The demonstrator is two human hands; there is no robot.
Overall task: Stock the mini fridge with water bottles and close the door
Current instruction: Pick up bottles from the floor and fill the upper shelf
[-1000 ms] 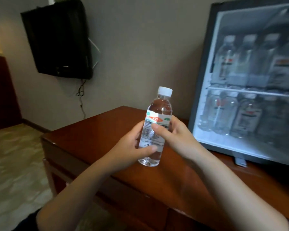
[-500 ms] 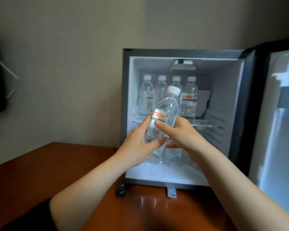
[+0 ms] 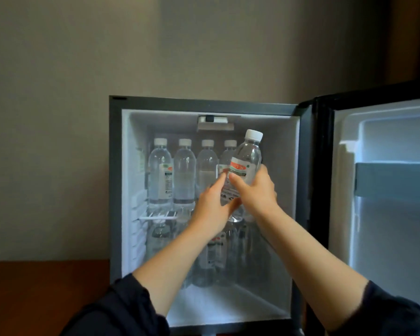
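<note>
head view: mid-frame, a clear plastic water bottle with white cap and red label (image 3: 246,161), tilted right, is before the upper shelf of the open grey mini fridge (image 3: 116,166). the left hand (image 3: 211,210) has its grip curled round the bottle's lower body, the right hand (image 3: 261,192) round its label. four like bottles (image 3: 183,173) stand behind it; the fridge door (image 3: 386,226) stands open at right.

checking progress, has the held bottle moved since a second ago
Yes. The held bottle went from left of the mini fridge, over the table, to in front of its upper shelf.
</note>
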